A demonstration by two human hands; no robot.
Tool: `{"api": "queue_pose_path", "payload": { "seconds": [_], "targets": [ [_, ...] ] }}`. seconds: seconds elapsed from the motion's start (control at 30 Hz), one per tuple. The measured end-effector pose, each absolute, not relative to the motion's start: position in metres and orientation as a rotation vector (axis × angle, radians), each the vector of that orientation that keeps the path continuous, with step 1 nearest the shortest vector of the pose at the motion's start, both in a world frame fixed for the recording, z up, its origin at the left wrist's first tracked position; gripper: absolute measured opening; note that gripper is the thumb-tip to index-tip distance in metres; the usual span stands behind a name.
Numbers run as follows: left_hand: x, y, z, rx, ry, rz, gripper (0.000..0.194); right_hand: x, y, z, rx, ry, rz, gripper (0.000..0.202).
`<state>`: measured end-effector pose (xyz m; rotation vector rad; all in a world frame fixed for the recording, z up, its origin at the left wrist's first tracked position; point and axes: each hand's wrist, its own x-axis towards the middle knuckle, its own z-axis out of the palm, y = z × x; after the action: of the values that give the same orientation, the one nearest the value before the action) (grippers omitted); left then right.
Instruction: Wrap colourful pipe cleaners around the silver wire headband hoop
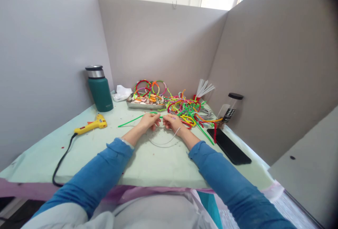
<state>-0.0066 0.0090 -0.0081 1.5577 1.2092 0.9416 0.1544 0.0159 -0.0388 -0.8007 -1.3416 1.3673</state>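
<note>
My left hand is closed in a pinch on a green pipe cleaner, whose free end stretches out to the left over the table. Close beside it on the right, my right hand is also closed, with a short green piece showing between the two hands and a bit of purple at its fingers. A thin pale wire curves below the hands, one end rising near my right wrist. What exactly the right fingers grip is too small to tell.
A yellow glue gun with a black cord and a green bottle are at left. Behind are a metal tray and colored rings. Tangled pipe cleaners, a black phone and a clear bottle lie right.
</note>
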Motion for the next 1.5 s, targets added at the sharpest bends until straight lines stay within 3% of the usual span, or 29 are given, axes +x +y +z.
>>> {"api": "queue_pose_path", "payload": {
  "seconds": [0.43,1.2,1.5],
  "targets": [
    [-0.0067,0.0121,-0.0095,1.904,1.270,1.287,0.020,0.1563,0.0218,-0.0398,-0.795,-1.226,1.412,0.033],
    [-0.0104,0.0170,-0.0117,2.406,1.398,1.154,0.015,0.1565,0.0220,-0.0418,-0.792,-1.285,1.414,0.031],
    [-0.0095,0.0173,-0.0131,2.293,1.419,1.125,0.017,0.1570,0.0221,-0.0423,-0.786,-1.300,1.419,0.030]
  ]
}}
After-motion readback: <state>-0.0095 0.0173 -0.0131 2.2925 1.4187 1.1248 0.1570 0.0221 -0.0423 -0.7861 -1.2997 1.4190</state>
